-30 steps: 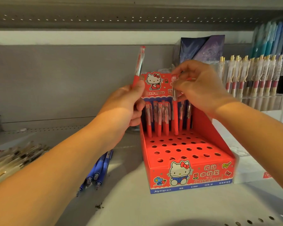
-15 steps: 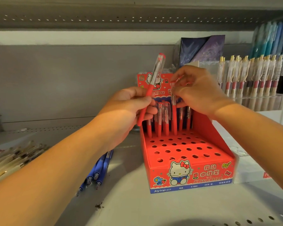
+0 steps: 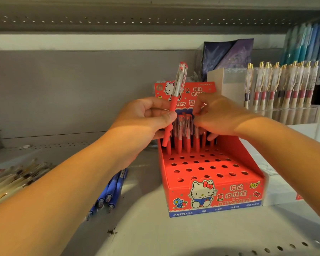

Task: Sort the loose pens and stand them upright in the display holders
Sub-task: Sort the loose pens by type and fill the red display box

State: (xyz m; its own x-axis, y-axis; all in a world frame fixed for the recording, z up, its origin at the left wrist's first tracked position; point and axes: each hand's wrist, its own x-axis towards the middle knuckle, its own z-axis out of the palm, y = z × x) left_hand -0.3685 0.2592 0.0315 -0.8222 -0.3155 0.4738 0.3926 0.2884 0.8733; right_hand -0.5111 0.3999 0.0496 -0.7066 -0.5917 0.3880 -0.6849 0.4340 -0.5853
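Left hand: the left hand (image 3: 146, 119) is gripping a red pen with a clear capped top (image 3: 174, 102); thumb and forefinger are pinching the red barrel, the other fingers are curling in behind it.
Held pen: it is tilting with its cap up and to the right, its lower end hanging just outside the left wall of the holder, not in any hole.
Right hand: the right hand (image 3: 222, 117) is reaching over the back row of the holder; its fingers are bunching together at the tops of the standing pens. Whether they are pinching one pen cannot be told, since the fingertips are blurring and the palm is covering that part.
Holder: a red cardboard display box with a cartoon cat print and a perforated top (image 3: 205, 167) is sitting on the grey metal shelf (image 3: 155, 235), toward its middle, right of centre.
Standing pens: a row of matching red pens (image 3: 185, 133) is standing upright in the rearmost holes; the right end of the row is hiding behind the right hand, so no count. The nearer rows of holes are showing open.
Loose stock, left: blue pens (image 3: 111, 193) are lying flat on the shelf beside the holder, partly covered by the left forearm; a heap of pale, gold-trimmed pens (image 3: 11, 180) is lying at the left edge, cut off by the frame and blurry.
Right rear: a clear acrylic rack of pens with gold clips (image 3: 284, 84) is standing upright; its right end is being cut off.
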